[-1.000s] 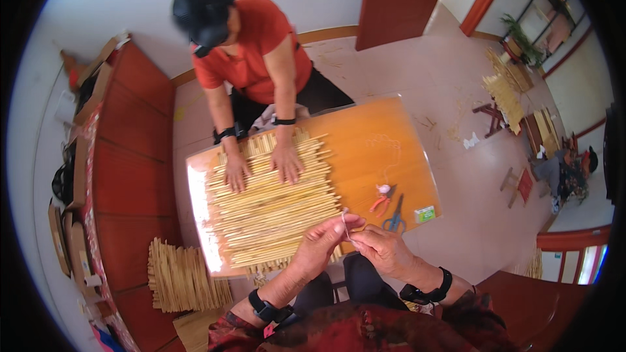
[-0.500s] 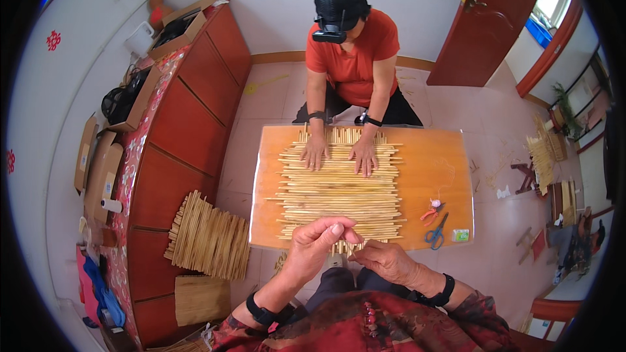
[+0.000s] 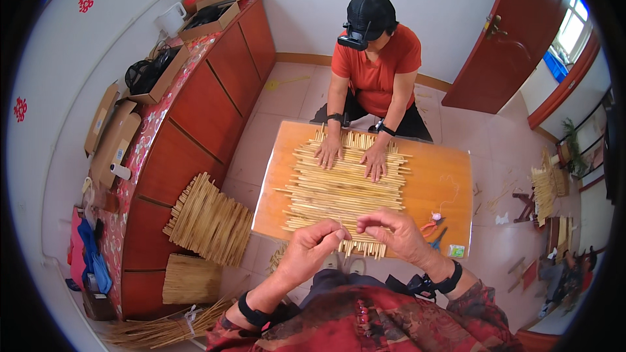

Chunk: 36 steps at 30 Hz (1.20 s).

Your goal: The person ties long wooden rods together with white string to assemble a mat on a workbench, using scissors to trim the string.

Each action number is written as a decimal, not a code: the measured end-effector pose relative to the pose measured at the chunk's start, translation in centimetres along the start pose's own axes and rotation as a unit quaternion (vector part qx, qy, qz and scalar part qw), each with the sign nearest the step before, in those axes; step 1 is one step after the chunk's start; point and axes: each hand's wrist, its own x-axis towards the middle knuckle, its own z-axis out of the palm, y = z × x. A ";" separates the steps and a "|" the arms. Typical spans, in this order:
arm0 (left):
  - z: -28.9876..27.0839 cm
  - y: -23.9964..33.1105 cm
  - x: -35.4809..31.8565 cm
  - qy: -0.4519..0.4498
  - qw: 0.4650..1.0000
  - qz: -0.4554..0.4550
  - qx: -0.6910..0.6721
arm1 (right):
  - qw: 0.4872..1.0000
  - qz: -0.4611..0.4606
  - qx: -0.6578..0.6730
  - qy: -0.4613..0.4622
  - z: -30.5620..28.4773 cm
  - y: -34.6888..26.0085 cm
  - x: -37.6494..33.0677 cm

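A mat of straw-coloured stalks (image 3: 345,189), laid side by side with several crosswise ones beneath, covers the middle of the orange-brown table (image 3: 268,212). Over its near edge, my left hand (image 3: 317,244) is closed, thumb and forefinger pinched together. Just right of it my right hand (image 3: 395,233) hovers with fingers curled in. Whatever either hand pinches is too fine to make out. Across the table, a person in a red shirt (image 3: 375,65) presses both flat hands (image 3: 329,150) on the far part of the stalks.
Orange-handled pliers (image 3: 430,227), blue scissors (image 3: 438,240) and a small green-and-white packet (image 3: 456,250) lie at the table's right. Stalk bundles (image 3: 207,220) lean by the red cabinet (image 3: 195,130) on the left. A red door (image 3: 505,36) stands at the back right.
My right hand has risen and moved farther over the stalks, its fingers curled. My left hand has turned and lowered slightly. The whole view has shifted and tilted.
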 end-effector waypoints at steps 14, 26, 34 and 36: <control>-0.1 0.2 -2.5 -0.040 0.995 0.038 0.089 | 0.983 0.062 0.156 -0.075 2.0 -3.1 0.6; -6.8 -6.5 -5.1 0.099 0.990 -0.010 -0.101 | 0.976 -0.077 0.118 0.167 -5.5 -4.3 1.5; -9.9 -13.7 -8.3 0.145 0.985 -0.083 0.045 | 0.908 -0.099 0.241 0.328 -13.4 -5.3 1.1; -9.9 -14.1 -8.9 0.148 0.987 -0.065 0.022 | 0.919 -0.109 0.260 0.275 -14.5 -5.2 1.0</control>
